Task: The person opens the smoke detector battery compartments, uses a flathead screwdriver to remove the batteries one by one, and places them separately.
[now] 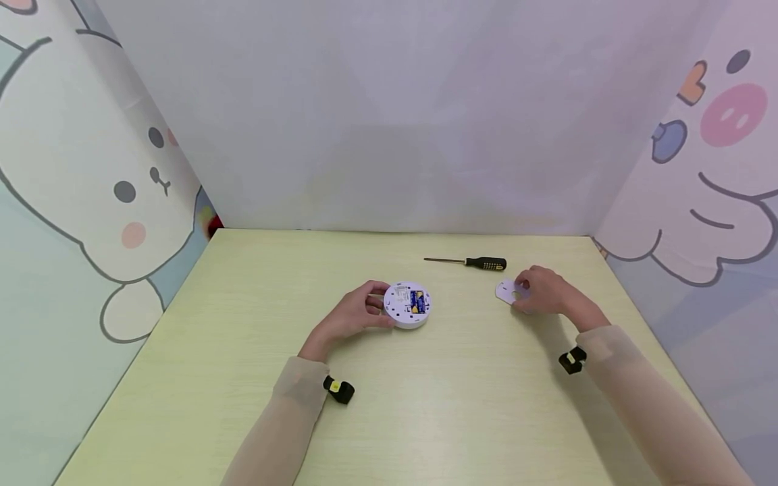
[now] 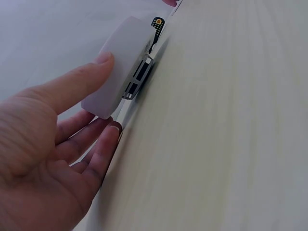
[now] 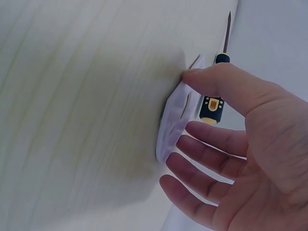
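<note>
At the frame's centre, the left hand (image 1: pixel 357 313) clamps its fingers round a disc (image 1: pixel 402 307); right, the right hand (image 1: pixel 543 291) pinches a plate (image 1: pixel 506 290): seemingly positioning both, next probably needing alignment.

Soft light, faint shadows (wrist views dimmer)

1. A screened-off spot; home or studio, unclear.
2. Table (image 1: pixel 462 385) under left hand (image 1: pixel 354 312) and right hand (image 1: pixel 545 291).
3. White sheet (image 1: pixel 389 121) beyond both.
4. Animal print (image 1: pixel 79 169) left of left hand, pig print (image 1: pixel 723 162) right of right hand.
</note>
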{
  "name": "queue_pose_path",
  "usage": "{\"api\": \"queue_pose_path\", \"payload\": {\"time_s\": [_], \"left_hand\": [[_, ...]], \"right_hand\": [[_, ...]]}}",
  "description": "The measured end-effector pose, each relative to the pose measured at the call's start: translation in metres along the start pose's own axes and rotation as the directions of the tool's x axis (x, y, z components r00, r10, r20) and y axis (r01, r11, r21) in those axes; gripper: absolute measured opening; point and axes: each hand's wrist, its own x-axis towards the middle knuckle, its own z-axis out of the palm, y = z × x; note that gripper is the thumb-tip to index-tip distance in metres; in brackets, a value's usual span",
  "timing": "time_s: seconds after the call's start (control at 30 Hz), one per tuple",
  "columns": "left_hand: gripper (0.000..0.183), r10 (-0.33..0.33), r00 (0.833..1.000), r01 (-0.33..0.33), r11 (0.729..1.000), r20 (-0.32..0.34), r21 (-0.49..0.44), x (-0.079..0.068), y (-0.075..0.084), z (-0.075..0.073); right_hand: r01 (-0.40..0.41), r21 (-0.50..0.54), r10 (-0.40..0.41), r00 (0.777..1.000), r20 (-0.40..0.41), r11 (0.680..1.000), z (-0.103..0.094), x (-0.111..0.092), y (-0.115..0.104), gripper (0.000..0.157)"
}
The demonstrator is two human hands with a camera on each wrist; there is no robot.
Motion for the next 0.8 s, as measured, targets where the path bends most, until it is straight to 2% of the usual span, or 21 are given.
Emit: {"api": "queue_pose_path", "payload": {"time_s": [0.23, 0.5, 0.8], "left_hand": [[0.076, -0.002, 1.0, 0.002, 1.0, -0.001, 0.0, -0.001, 0.0, 0.0], [0.075, 0.005, 1.0, -0.005, 1.0, 0.001, 0.001, 0.0, 0.0, 0.0], [0.075, 0.003, 1.0, -0.003, 1.0, 0.004, -0.005, -0.001, 0.0, 0.0]], "right_hand": [[0.008, 0.014, -0.008, 1.0, 0.008, 1.0, -0.005, -0.001, -0.002, 0.054], [0.059, 0.026, -0.058, 0.998, -0.038, 0.998, -0.014, -0.001, -0.011, 0.048], [0.076, 0.02, -0.074, 0.992, -0.098, 0.997, -0.027, 0.016, -0.029, 0.044]]}}
